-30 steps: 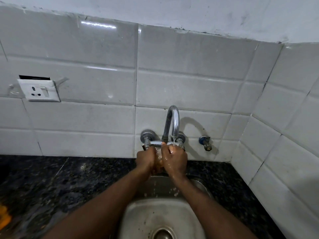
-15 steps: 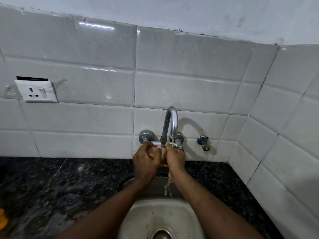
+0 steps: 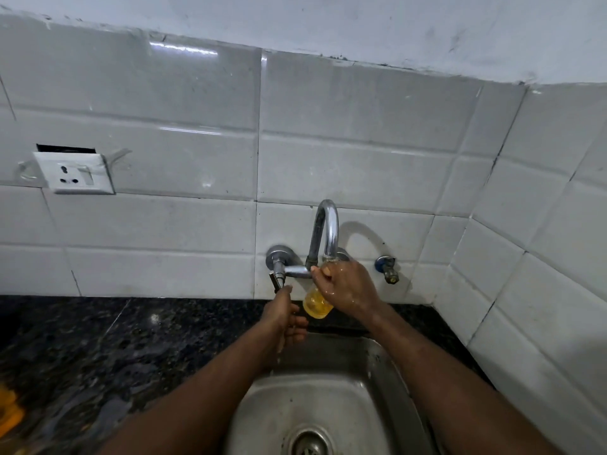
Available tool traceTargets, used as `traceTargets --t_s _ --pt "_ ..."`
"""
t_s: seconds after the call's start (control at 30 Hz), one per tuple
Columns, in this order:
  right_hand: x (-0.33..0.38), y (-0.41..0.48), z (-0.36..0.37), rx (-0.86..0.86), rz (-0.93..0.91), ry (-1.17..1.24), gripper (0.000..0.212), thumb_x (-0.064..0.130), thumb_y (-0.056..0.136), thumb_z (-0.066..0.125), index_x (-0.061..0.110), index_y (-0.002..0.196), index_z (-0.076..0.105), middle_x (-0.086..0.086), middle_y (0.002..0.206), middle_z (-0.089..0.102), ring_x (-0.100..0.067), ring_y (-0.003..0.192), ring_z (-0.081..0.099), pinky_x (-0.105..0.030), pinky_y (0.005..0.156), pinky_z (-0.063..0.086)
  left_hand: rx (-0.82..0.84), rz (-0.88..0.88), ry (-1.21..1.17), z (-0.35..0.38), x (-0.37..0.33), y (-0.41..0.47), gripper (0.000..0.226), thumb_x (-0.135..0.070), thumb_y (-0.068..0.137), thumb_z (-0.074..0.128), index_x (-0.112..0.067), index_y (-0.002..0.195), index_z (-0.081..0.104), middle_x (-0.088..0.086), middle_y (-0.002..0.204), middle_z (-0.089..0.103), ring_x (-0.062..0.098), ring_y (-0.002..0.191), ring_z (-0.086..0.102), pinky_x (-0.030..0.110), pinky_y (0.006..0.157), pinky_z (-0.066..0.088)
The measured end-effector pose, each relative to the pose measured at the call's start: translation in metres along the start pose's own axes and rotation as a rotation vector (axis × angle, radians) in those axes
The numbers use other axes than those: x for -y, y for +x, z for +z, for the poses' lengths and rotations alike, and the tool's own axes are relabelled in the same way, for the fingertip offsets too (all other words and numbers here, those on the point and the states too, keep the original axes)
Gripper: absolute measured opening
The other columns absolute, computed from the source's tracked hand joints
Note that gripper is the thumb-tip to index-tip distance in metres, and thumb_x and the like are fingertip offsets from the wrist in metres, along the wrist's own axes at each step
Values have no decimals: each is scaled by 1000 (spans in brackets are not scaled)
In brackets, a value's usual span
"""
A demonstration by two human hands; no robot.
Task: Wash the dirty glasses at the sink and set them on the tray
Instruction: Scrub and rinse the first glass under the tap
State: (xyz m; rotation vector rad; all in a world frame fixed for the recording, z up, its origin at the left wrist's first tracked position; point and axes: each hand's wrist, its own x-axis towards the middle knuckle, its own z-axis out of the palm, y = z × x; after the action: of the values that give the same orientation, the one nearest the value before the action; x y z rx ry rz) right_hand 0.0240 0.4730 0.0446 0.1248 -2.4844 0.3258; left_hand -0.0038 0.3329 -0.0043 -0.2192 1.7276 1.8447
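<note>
Reaching up just beside the tap lever [image 3: 277,281]: left hand [image 3: 285,318], fingers loosely curled, nothing gripped; contact with the lever not clear. Held under the spout [image 3: 325,231], above the sink [image 3: 328,402]: amber-tinted glass [image 3: 316,305], tilted, base toward the camera. Wrapped round its upper wall: right hand [image 3: 348,287], wet, fingers curled tight. Judged light, rigid, breakable and slick with water. Best taken round the wall with a full wrap, never pinched at the rim. Tray not in view.
</note>
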Motion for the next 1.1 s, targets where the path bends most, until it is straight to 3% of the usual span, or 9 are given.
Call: traceTargets --t_s 0.13,0.23,0.33,0.43,0.57,0.67,0.77,0.9,1.1 --pt "27 -16 8 -69 534 587 30 25 94 63 13 67 67 2 56 63 -2 49 59 -20 54 45 -133 208 -246 19 -6 -11 39 -42 100 48 -9 103 70 16 93 75 31 80 71 36 65 58" --pt "41 -29 22 -149 1068 949 27 31 95 58 11 81 67 -4 76 68 -17 68 64 -25 59 47 -478 540 270 25 -24 -19 32 -29 99 51 -8 87 72 6 74 70 20 65 66 28 57 53" --pt "41 -33 35 -53 1277 1136 31 39 97 50 12 96 64 -11 94 67 -24 84 63 -33 70 54 -442 677 691 23 -42 -26 29 -29 95 54 -13 73 64 1 65 60 14 60 58 24 50 40" --pt "34 -33 41 55 1103 824 47 57 90 45 21 116 61 -7 111 67 -26 97 63 -44 87 55 -411 564 691 14 -49 -18 24 -29 92 55 -10 80 66 5 77 66 16 67 60 24 51 37" --pt "29 -28 28 138 979 1010 41 58 88 56 24 109 65 -4 98 74 -24 83 73 -33 60 58 -366 311 344 1 -42 -4 44 -43 82 52 -8 104 68 11 94 72 25 81 69 29 66 57" --pt "30 -22 18 129 943 914 32 45 94 55 17 103 66 -6 87 73 -19 66 70 -24 45 48 -283 627 361 1 -24 -14 23 -32 96 58 -13 104 69 4 93 72 12 76 67 16 57 54" --pt "35 -15 13 132 879 758 35 49 95 52 17 98 66 -3 82 69 -17 65 66 -24 44 49 -323 842 442 0 -11 -14 16 -26 95 60 -17 87 71 -1 80 71 15 76 67 30 68 55" --pt "20 -22 14 118 332 386 41 55 93 53 17 97 68 0 89 71 -13 82 65 -33 74 54 -400 426 336 4 -27 -7 33 -30 95 49 -6 85 70 13 82 70 30 72 68 42 69 61" --pt "8 -12 -13 598 -123 5 69 49 78 70 17 135 51 -4 132 58 -21 118 53 -38 104 42 -297 175 199 7 -24 -5 40 -36 101 43 -2 102 64 11 89 68 23 66 62 29 50 47"
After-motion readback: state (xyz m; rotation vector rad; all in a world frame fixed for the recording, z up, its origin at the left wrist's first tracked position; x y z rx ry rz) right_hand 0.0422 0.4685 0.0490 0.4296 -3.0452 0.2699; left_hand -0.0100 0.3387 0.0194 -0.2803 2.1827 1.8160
